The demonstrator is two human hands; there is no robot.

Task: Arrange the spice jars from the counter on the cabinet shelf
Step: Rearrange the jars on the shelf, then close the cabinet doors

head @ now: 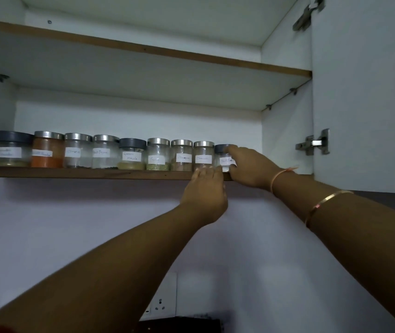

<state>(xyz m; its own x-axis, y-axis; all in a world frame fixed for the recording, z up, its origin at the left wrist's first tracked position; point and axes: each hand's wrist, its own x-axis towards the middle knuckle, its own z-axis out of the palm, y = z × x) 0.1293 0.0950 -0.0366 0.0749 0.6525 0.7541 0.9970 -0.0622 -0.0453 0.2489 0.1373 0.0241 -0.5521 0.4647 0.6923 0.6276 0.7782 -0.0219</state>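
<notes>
Several labelled glass spice jars stand in a row along the front of the lower cabinet shelf [83, 173], from a dark-lidded jar [11, 149] at the left to a dark-lidded jar [223, 157] at the right end. My right hand [251, 167] grips that rightmost jar, fingers curled over its lid and side. My left hand [203, 195] reaches up to the shelf edge just below the neighbouring steel-lidded jar [203, 155], its fingertips touching the jar's base area; whether it holds anything I cannot tell.
An upper shelf [167, 54] runs above the jars. The cabinet door [364, 92] stands open at the right with two metal hinges [314, 143]. A wall socket [160, 306] sits low on the white wall below the shelf.
</notes>
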